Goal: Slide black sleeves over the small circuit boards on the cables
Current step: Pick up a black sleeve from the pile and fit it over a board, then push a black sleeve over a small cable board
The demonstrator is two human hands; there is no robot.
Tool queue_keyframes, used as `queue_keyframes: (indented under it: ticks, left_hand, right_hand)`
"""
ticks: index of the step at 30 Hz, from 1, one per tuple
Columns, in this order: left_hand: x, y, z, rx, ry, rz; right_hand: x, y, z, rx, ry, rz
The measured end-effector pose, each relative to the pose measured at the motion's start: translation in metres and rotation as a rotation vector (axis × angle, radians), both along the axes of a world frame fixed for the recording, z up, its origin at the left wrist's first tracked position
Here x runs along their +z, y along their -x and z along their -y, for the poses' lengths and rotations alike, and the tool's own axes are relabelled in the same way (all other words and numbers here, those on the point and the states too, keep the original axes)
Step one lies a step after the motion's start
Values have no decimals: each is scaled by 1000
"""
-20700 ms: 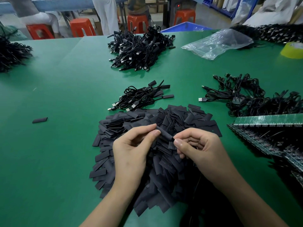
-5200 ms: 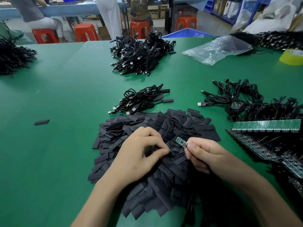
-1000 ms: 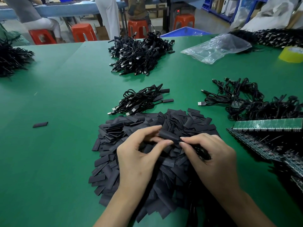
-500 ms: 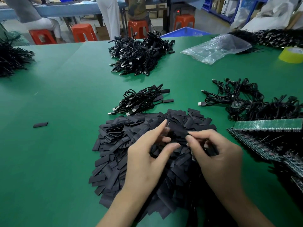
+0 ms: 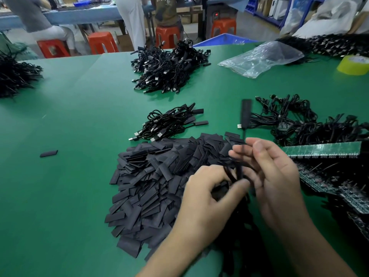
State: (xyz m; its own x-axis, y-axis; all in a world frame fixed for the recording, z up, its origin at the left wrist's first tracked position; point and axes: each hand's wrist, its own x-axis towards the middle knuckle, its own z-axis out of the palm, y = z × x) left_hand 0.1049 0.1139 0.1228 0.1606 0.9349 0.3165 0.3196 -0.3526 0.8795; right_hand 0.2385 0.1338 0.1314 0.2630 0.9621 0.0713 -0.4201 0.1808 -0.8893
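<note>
A sleeved cable [image 5: 243, 136] is held above a pile of black sleeves [image 5: 159, 176] on a green surface [image 5: 79, 136].
The cable is pinched by the left hand [image 5: 209, 198] and right hand [image 5: 273, 176]; its sleeve [image 5: 246, 112] stands upright above the right hand. Distant shirt lettering [image 5: 165, 0] is blurred.

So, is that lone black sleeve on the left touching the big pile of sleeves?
Apart. The head view shows the lone sleeve lying by itself, with bare green table between it and the pile.

left hand [image 5: 207, 200]: bare | left forearm [image 5: 175, 250]: bare | right hand [image 5: 277, 176]: bare | right forearm [image 5: 311, 242]: bare
</note>
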Motion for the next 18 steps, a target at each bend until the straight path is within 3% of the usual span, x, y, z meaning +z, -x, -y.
queue_keyframes:
  ticks: [3,5,6,9,12,18]
  left_hand:
    - [13,11,-14,-7,185,277]
    - [26,25,-35,11,233,329]
    - [32,32,-49,51,217,236]
    - [39,56,-105,242,97,-285]
    - [42,76,-157,339,48,-625]
    - [34,98,-199,385,-50,-1015]
  right_hand:
    - [-11,-15,-7,-100,11,315]
    - [-20,-23,-12,-103,30,505]
    - [-25,-25,-13,-98,36,572]
    - [-36,-25,-14,-130,27,681]
    - [-41,-22,-15,-158,12,741]
    - [-47,-26,-18,-117,-4,843]
